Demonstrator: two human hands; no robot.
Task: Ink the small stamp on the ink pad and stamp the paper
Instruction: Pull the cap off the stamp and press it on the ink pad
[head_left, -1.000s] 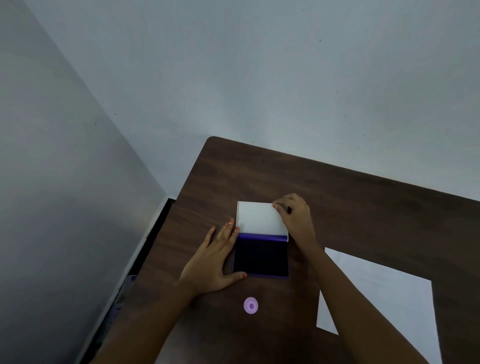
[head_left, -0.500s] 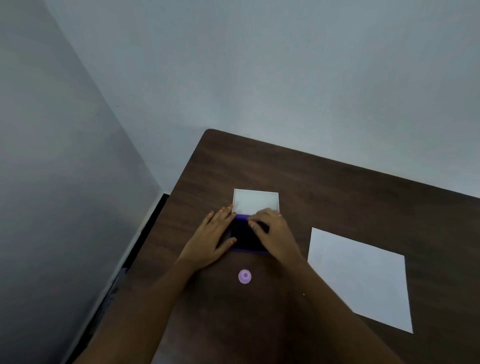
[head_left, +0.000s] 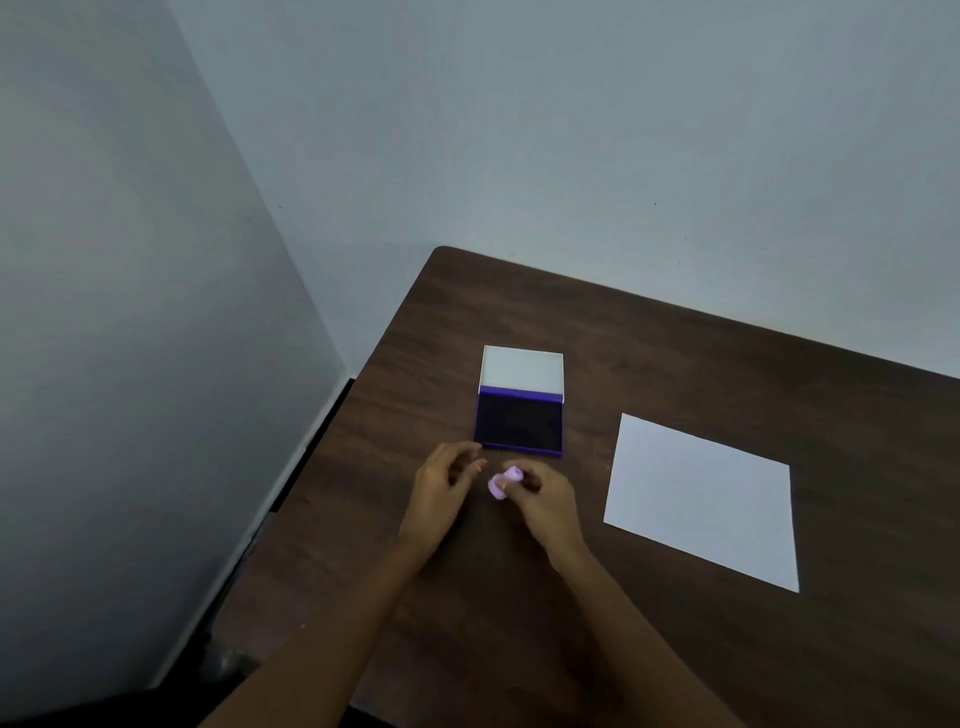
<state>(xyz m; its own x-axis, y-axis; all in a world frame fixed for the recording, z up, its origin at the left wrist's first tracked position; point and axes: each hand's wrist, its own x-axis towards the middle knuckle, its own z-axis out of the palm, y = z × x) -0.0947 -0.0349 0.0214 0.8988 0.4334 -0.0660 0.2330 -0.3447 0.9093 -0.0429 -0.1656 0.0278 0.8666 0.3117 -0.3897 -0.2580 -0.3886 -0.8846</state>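
The ink pad (head_left: 519, 423) lies open on the dark wooden table (head_left: 675, 364), its dark purple pad facing up and its white lid (head_left: 521, 369) folded back behind it. Just in front of the pad, my right hand (head_left: 545, 501) pinches the small pink stamp (head_left: 505, 481) between thumb and fingertips, tilted on its side. My left hand (head_left: 441, 491) hovers close to the left of the stamp, fingers curled and apart, holding nothing. A white sheet of paper (head_left: 701, 499) lies flat to the right of both hands.
The table stands in a corner, with grey walls (head_left: 156, 260) on the left and behind. Its left edge (head_left: 363, 405) runs close beside my left hand. A dark gap shows between table and left wall.
Both hands have left the ink pad and drawn back toward me. My right hand has picked up the pink stamp, which lay on the table before.
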